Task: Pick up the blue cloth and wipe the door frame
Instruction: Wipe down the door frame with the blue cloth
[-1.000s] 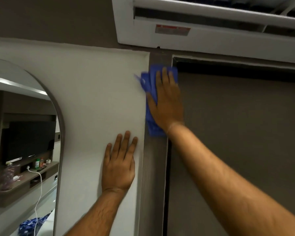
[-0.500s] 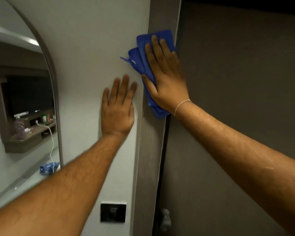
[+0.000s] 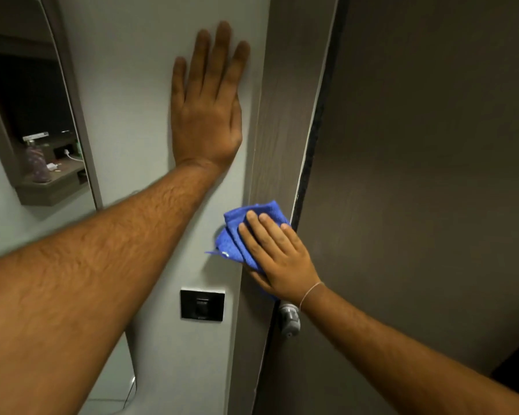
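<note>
I'm in the wiping step: my right hand point(image 3: 277, 259) presses the blue cloth point(image 3: 237, 232) flat on the door frame point(image 3: 277, 121), fingers straight and close together on top of it, nothing pinched. The cloth is bunched, soft, with a waffle-like weave, one corner spilling onto the pale smooth wall point(image 3: 138, 85). My left hand point(image 3: 206, 115) is flat on that wall, fingers a little spread, bracing me. The frame is a narrow upright strip of grey wood grain beside the dark door point(image 3: 417, 175). Next, I reckon, a firm downward stroke, steering past the rounded metal knob point(image 3: 289, 319) just under my wrist and the black switch plate point(image 3: 202, 304)
</note>
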